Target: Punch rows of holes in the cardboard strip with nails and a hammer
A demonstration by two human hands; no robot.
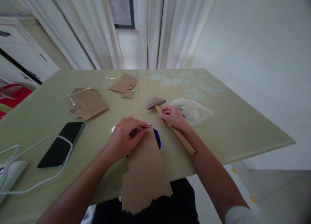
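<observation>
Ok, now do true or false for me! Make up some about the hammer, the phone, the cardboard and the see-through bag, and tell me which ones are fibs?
1. The right hand holds the hammer by its wooden handle. True.
2. The left hand is resting on the phone. False: the left hand is at the far end of the long cardboard piece.
3. A white cable runs across the phone. True.
4. The see-through bag is on the person's lap. False: the see-through bag lies on the table, near the right hand.
5. Something blue pokes out beside the long cardboard piece. True.
</observation>
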